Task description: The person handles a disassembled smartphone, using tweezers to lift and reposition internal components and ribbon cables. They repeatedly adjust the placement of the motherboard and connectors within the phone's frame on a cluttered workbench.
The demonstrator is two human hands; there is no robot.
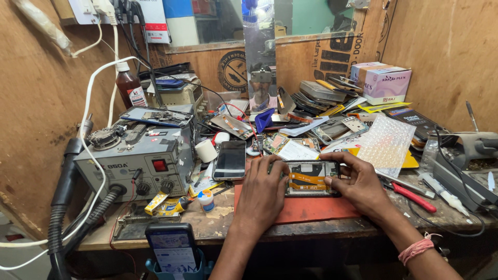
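Left fingers (274, 168) curled over the left end of an opened phone (311, 177), gripping it. Right fingers (332, 162) pinching the phone's far right corner and right edge, thumb at the near side. Left hand (262, 194) and right hand (363, 186) both resting on a red mat (311, 210), phone lying flat on it between them, back off, orange flex and board showing.

Mat at the near edge of the wooden surface (223, 223), centre. Just left of the left hand: black phone (230, 159), screen dark, lying flat. Left of that, white tape roll (206, 151) and a small glue bottle (206, 199) nearer in. Far left: grey rework station (137, 163) with red switch and two knobs, black hose (65, 197) hanging off its left side. Brown bottle (129, 88) behind it, by the wall.

Right of the right hand: red-handled cutters (412, 196), then a syringe (441, 192). Just beyond the right hand: bubble wrap sheet (386, 142). Far centre: heap of phone parts (316, 98) and boards. Far right: pink-and-white box (384, 83) on the heap. Near edge, left of centre: another phone (171, 246), screen lit, standing in a blue holder (176, 269). Pink band (415, 250) on the right wrist.
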